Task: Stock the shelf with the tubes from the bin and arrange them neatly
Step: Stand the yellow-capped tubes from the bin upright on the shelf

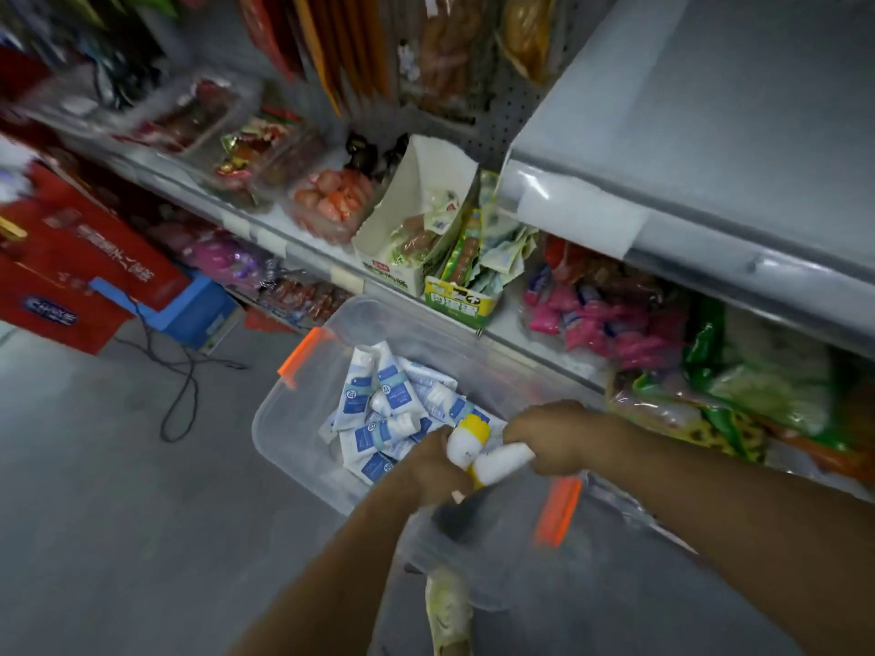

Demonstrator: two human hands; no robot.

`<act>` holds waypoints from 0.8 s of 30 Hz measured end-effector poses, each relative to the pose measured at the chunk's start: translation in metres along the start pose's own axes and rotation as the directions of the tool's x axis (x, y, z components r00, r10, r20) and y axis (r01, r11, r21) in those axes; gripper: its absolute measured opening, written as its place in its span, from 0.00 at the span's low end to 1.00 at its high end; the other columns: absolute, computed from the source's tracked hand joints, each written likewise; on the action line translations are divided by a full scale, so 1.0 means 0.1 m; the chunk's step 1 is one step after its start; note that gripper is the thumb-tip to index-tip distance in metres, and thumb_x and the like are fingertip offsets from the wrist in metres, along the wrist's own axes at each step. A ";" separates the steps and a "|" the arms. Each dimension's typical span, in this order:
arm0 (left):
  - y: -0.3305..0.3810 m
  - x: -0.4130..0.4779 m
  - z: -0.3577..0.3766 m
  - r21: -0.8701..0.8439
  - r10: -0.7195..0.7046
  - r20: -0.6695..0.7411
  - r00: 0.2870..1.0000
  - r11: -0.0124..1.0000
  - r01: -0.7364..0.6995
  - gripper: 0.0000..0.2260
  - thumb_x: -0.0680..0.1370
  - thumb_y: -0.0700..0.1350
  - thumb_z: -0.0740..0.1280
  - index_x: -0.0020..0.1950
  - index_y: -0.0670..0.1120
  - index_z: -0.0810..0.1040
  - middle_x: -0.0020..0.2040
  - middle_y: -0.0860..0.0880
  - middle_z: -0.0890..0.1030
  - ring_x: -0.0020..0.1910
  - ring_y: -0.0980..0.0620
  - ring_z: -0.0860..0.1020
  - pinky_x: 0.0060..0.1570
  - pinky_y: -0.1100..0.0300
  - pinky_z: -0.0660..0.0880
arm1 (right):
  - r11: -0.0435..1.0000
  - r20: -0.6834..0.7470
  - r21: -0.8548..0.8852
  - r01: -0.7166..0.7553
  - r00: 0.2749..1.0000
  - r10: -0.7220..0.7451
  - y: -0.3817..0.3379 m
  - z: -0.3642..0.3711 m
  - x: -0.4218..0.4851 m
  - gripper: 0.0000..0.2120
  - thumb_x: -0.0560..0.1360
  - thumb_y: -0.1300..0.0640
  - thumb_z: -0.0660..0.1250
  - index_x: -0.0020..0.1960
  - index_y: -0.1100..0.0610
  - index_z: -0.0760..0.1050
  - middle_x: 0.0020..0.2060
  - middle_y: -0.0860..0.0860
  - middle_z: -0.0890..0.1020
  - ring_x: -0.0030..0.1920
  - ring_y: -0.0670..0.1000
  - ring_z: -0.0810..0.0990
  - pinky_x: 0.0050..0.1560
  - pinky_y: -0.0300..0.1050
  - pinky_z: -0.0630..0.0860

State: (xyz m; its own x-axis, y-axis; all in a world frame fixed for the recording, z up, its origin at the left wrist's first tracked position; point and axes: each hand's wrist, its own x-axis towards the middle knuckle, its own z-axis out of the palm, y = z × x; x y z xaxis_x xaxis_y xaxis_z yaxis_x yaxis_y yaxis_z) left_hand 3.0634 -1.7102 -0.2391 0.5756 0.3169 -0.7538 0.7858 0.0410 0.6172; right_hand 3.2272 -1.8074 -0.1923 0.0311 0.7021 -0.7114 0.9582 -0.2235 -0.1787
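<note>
Up beyond my clear plastic bin [293, 419] juts a smooth grey metal shelf [710, 134]. Inside the bin lie flat blue-and-white tubes [379, 404]. Over its near side, my left hand [433, 468] and right hand [561, 435] both curl round soft white, yellow-tipped tubes [466, 440].

Hardly anything legible. On the green-and-yellow cardboard display carton [461, 300] at the front edge of the shelf [308, 253], seemingly "2+" above blurred block characters. Unreadable through blur: dark characters on the white cardboard carton [402, 258] beside it, pale script on the large red cardboard box [80, 272], blue labels on the white plastic tubes [379, 404].
</note>
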 end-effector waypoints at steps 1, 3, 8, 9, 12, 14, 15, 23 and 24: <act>0.06 -0.12 0.04 -0.057 0.022 0.006 1.000 0.998 -0.022 0.23 0.68 0.32 0.73 0.61 0.44 0.75 0.49 0.48 0.82 0.43 0.55 0.79 0.35 0.66 0.77 | 1.000 -0.047 -0.008 0.016 0.999 -0.017 0.02 -0.03 -0.17 0.17 0.73 0.57 0.63 0.61 0.47 0.73 0.58 0.50 0.78 0.58 0.55 0.78 0.51 0.43 0.72; 0.20 -0.40 0.15 -0.157 0.088 0.008 0.996 0.984 -0.086 0.21 0.68 0.31 0.73 0.59 0.44 0.78 0.48 0.49 0.84 0.42 0.56 0.81 0.37 0.67 0.77 | 0.999 -0.164 0.002 0.040 0.986 -0.039 0.08 -0.05 -0.55 0.17 0.72 0.57 0.64 0.59 0.46 0.73 0.56 0.47 0.79 0.58 0.54 0.77 0.49 0.43 0.71; 0.64 -1.12 0.68 -0.220 0.259 0.067 0.964 0.946 -0.239 0.24 0.65 0.37 0.75 0.59 0.36 0.76 0.45 0.41 0.80 0.41 0.45 0.77 0.33 0.60 0.75 | 0.999 -0.343 -0.025 0.026 0.939 -0.033 0.18 0.05 -1.66 0.17 0.69 0.55 0.68 0.58 0.45 0.74 0.53 0.46 0.79 0.55 0.53 0.78 0.46 0.45 0.73; 0.73 -1.26 0.81 -0.226 0.265 0.056 0.963 0.943 -0.246 0.24 0.63 0.38 0.75 0.58 0.36 0.77 0.44 0.42 0.81 0.40 0.47 0.78 0.33 0.60 0.75 | 0.999 -0.371 -0.045 0.013 0.928 -0.029 0.20 0.07 -1.89 0.17 0.69 0.54 0.68 0.57 0.44 0.74 0.52 0.46 0.80 0.54 0.53 0.78 0.48 0.46 0.73; 0.97 -1.69 1.24 -0.231 0.333 0.002 0.943 0.918 -0.324 0.17 0.62 0.35 0.76 0.49 0.44 0.80 0.38 0.48 0.82 0.35 0.52 0.79 0.31 0.59 0.74 | 0.990 -0.508 -0.125 -0.071 0.861 -0.003 0.28 0.16 -2.56 0.14 0.70 0.52 0.67 0.55 0.43 0.75 0.50 0.44 0.80 0.54 0.51 0.77 0.50 0.47 0.68; 1.12 -1.95 1.53 -0.237 0.386 -0.058 0.921 0.890 -0.389 0.16 0.65 0.31 0.75 0.50 0.44 0.81 0.39 0.49 0.84 0.34 0.54 0.80 0.32 0.60 0.75 | 0.975 -0.636 -0.151 -0.162 0.771 0.029 0.34 0.24 -3.01 0.14 0.71 0.48 0.66 0.57 0.42 0.74 0.52 0.44 0.78 0.56 0.51 0.75 0.53 0.48 0.64; 1.20 -2.07 1.68 -0.257 0.405 -0.087 0.910 0.874 -0.413 0.15 0.66 0.30 0.75 0.49 0.42 0.81 0.39 0.48 0.84 0.35 0.54 0.81 0.33 0.60 0.77 | 0.968 -0.697 -0.134 -0.212 0.715 0.060 0.38 0.29 -3.23 0.18 0.72 0.47 0.66 0.61 0.42 0.72 0.56 0.46 0.76 0.59 0.52 0.73 0.56 0.49 0.64; 1.90 -2.86 2.71 -0.435 0.508 -0.257 0.822 0.699 -0.568 0.19 0.60 0.37 0.80 0.46 0.39 0.78 0.41 0.38 0.81 0.37 0.45 0.80 0.40 0.49 0.78 | 0.880 -0.872 0.442 -0.172 0.147 0.467 0.54 0.88 -4.64 0.55 0.65 0.58 0.77 0.78 0.55 0.41 0.76 0.54 0.51 0.74 0.54 0.53 0.73 0.52 0.59; 1.99 -2.94 2.81 -0.452 0.528 -0.249 0.812 0.678 -0.580 0.15 0.63 0.33 0.78 0.45 0.40 0.77 0.38 0.40 0.81 0.33 0.47 0.79 0.36 0.53 0.77 | 0.872 -0.876 0.460 -0.164 0.077 0.477 0.55 0.91 -4.79 0.55 0.65 0.58 0.77 0.78 0.54 0.41 0.76 0.54 0.51 0.74 0.54 0.52 0.73 0.52 0.58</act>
State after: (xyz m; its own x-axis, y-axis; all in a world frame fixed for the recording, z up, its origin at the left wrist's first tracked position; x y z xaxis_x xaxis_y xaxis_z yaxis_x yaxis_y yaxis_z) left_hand 3.1139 -2.0616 0.0422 0.8258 0.5151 -0.2296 0.0963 0.2725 0.9573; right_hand 3.2393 -2.2178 0.0763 0.7083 0.5397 0.4551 0.6998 -0.6216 -0.3520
